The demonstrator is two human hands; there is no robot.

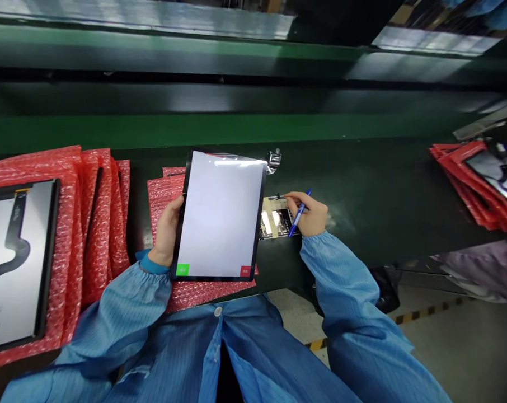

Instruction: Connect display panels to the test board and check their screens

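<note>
A lit tablet screen [222, 215] stands tilted in front of me, showing white with a green box and a red box in its lower corners. My left hand [167, 229] is closed around its left edge. My right hand [312, 215] has a blue pen [299, 212] tucked in its fingers. Its fingertips touch or hover just over the upper edge of a small taped circuit assembly [274, 217], which lies right of the screen and is partly hidden behind it. Red bubble wrap bags [211, 294] lie under the screen.
Several red bubble wrap bags [98, 235] are piled at the left, with a display panel [22, 263] on top, its ribbon cable facing up. More red bags [467, 190] lie at the far right. A small shiny metal object [273, 160] sits behind the screen on the dark green bench [379, 196].
</note>
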